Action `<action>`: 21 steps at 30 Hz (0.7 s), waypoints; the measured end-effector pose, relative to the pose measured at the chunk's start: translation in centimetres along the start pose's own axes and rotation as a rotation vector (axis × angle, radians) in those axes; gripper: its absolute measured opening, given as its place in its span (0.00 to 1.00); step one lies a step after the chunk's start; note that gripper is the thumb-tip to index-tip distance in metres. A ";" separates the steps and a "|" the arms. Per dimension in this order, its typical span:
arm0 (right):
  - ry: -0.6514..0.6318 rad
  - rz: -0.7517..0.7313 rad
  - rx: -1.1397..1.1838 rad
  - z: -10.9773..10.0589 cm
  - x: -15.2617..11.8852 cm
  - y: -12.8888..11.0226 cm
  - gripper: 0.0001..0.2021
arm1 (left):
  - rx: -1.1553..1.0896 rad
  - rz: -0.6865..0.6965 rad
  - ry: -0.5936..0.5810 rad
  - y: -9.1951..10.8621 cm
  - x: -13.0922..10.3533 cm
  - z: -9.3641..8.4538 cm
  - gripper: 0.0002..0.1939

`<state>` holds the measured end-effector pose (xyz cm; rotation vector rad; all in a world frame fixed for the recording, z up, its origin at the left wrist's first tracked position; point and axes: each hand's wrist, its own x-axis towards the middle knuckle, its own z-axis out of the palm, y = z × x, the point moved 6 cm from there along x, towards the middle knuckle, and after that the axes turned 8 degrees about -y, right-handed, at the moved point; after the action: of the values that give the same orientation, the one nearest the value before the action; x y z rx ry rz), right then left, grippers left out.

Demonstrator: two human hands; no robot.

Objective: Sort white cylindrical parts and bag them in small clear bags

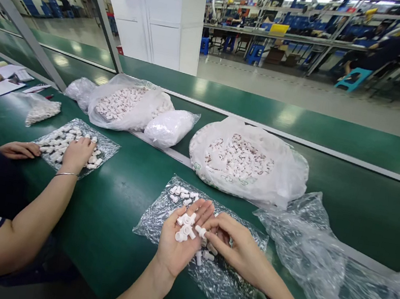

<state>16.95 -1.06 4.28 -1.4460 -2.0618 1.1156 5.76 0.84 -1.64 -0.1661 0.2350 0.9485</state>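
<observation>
Palm up and cupped, my left hand (175, 251) holds several small white plastic pipe fittings (186, 228). Beside its fingers, my right hand (241, 244) pinches one white pipe fitting (200, 231) between thumb and fingertips. Both hands are above a clear plastic bag (225, 288) lying flat on the green table (118, 217). More loose white fittings (180, 192) rest on the bag behind my left hand, and a few others (207, 255) lie below my right hand. My hands partly cover the pieces on the bag.
A large open bag of fittings (248, 160) stands behind, with another (126, 103) and a filled bag (170, 128) to its left. Crumpled clear plastic (323, 259) lies at right. On the left, a co-worker's hand (77, 153) touches fittings on another clear bag (110, 141).
</observation>
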 end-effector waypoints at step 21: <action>0.064 0.019 -0.221 1.8 0.0 -0.5 0.05 | 0.050 -0.003 -0.004 -0.7 0.4 -0.9 0.23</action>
<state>15.44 -1.82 3.54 -1.5836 -2.1860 0.8577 6.43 0.49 -2.61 -0.1190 0.2546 0.9386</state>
